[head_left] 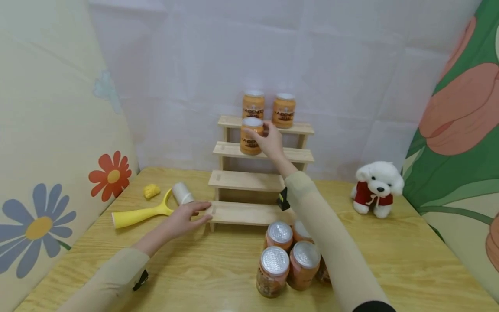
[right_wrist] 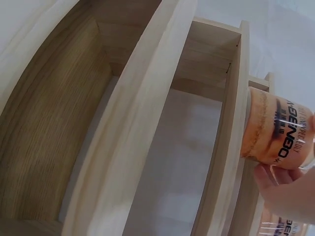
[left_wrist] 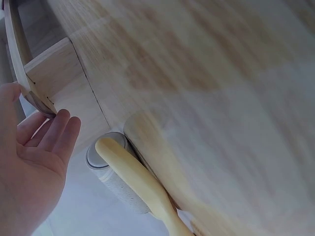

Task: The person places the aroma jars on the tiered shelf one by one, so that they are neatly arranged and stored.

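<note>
My right hand grips an orange-labelled can with a pale lid, thumb and fingers on its sides. The can is upright at the second-highest step of a wooden tiered shelf; in the right wrist view the can meets that board's edge. On the top step stand two like cans, one left and one right. My left hand holds the left end of the lowest step. In the left wrist view the board's corner lies between the thumb and fingers of that hand.
Several more cans stand in a group before the shelf's right side, partly behind my right sleeve. Left of the shelf lie a yellow-handled lint roller and a small yellow object. A white plush dog sits at right.
</note>
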Available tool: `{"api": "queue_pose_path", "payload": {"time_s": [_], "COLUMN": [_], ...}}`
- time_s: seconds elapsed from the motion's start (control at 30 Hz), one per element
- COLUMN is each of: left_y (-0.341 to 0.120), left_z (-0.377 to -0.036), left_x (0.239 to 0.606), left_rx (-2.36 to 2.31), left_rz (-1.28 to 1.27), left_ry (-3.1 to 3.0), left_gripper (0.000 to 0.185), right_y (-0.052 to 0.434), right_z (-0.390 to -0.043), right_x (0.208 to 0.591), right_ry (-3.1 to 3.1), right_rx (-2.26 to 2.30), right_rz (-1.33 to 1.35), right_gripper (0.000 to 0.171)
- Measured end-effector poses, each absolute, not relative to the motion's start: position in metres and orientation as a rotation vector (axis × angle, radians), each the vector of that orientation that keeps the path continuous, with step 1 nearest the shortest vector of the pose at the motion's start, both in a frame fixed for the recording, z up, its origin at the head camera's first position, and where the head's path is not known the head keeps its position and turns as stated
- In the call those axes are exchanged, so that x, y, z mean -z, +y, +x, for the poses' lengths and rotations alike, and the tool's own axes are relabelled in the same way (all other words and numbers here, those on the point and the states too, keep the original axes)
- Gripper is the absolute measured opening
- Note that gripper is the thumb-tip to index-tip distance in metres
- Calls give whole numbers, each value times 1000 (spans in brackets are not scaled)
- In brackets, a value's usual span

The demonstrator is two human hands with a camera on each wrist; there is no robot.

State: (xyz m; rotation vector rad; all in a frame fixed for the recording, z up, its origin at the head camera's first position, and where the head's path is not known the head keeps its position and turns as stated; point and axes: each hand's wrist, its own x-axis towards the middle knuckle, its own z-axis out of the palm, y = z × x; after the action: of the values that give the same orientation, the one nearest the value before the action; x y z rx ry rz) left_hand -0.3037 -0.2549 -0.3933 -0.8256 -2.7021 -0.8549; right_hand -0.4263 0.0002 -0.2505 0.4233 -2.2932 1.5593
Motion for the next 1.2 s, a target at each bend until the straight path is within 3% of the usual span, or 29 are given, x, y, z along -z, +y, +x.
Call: {"api": "queue_pose_path", "payload": {"time_s": [0.3, 0.87, 1.2], "left_y": [-255, -261, -263], "left_z": [-306, -311, -312], "left_x": [392, 388, 389], "left_rx": [842, 826, 825], "left_rz": [-845, -814, -816], "left_ry": [-2676, -2707, -2707], "left_gripper": [42, 44, 44], "right_y": [21, 99, 134], "right_z": [-421, -376, -340], "right_x": [251, 252, 267], "right_ry": [-2409, -2532, -2563], "right_rx": [-1513, -1407, -1434], "right_rz": [450, 673, 742], "right_gripper": [67, 44, 46]}}
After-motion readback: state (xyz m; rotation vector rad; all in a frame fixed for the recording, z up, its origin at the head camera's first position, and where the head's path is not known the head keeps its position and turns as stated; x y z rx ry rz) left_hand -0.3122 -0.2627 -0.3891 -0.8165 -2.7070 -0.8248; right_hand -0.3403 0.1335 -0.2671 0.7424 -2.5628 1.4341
